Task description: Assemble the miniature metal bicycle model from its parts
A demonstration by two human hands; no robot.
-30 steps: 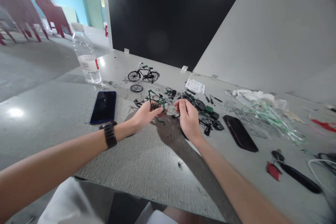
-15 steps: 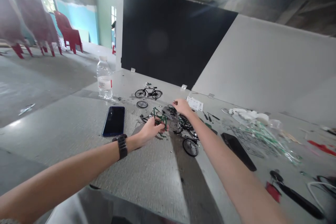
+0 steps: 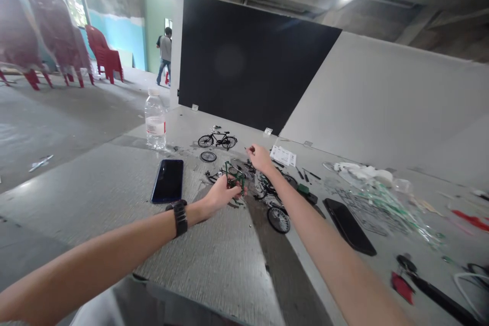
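Observation:
My left hand (image 3: 223,194), a dark watch on its wrist, is closed around a small green bicycle frame (image 3: 236,179) and holds it just over the table. Fingers pinched together, my right hand (image 3: 259,157) hovers beyond the frame, near the loose black parts. A tiny dark piece seems to stick out from its fingertips, too small to name. Under my right forearm lie black model bicycle parts, partly hidden, with a spoked wheel (image 3: 278,218) nearest me. A black model bicycle (image 3: 217,139) stands farther back, and a loose wheel (image 3: 208,156) lies in front of it.
A phone (image 3: 167,181) and a water bottle (image 3: 155,122) are on the left. To the right lie a black case (image 3: 349,226), a paper sheet (image 3: 283,156), thin dark tools (image 3: 305,174) and clear-green plastic scraps (image 3: 401,209). A black panel (image 3: 252,61) stands behind.
My right hand has drawn slightly left, away from the black parts. The left hand keeps its hold on the green frame. The view has tilted a little, and a person shows in the background.

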